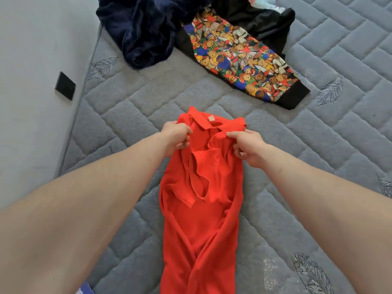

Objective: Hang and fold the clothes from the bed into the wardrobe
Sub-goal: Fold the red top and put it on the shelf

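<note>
A red polo shirt [201, 209] hangs lengthwise over the grey quilted mattress [131, 107], its collar at the far end and its body bunched into a narrow strip. My left hand [176, 137] grips the shirt's left shoulder beside the collar. My right hand [248, 148] pinches the right shoulder. Both hands hold the shirt up by its top.
Further back on the mattress lie a sweater with a teddy-bear print [239, 58], a dark blue velvet garment [144, 26] and a black garment [263, 20]. A grey wall with a black switch plate [65, 85] runs along the left edge of the bed.
</note>
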Demonstrator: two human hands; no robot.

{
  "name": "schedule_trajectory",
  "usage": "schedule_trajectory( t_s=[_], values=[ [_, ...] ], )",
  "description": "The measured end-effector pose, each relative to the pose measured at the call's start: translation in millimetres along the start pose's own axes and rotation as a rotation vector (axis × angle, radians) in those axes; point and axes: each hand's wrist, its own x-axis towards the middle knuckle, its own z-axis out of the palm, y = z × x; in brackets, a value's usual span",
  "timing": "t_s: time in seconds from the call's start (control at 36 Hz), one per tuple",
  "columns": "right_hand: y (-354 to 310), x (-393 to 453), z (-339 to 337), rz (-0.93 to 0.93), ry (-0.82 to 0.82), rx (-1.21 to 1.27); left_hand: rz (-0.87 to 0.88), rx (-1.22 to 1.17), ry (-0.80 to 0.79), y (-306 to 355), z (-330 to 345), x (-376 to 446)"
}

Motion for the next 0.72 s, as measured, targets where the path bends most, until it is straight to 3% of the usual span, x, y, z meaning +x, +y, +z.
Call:
schedule_trajectory(
  t_s=[0.22, 0.44, 0.58, 0.72],
  values=[
    [-10.6, -36.0, -23.2, -0.258, -0.037, -0.074, 0.098, -0.119, -0.072, 2.2, -21.7, -31.2],
    [17.2, -79.5, -49.4, -0.610, -0.072, -0.335, 0.305, 0.008, -0.082, -26.6, -45.2, -82.3],
    [53.9, -115.5, -59.5, -0.772, -0.132, -0.494, 0.479, 0.151, -0.174, -63.7, -58.5, -110.7],
    [100.4, -139.2, -73.5, -0.822, -0.167, -0.762, 0.642, 0.564, -0.096, -117.2, -72.3, -125.1]
  ],
)
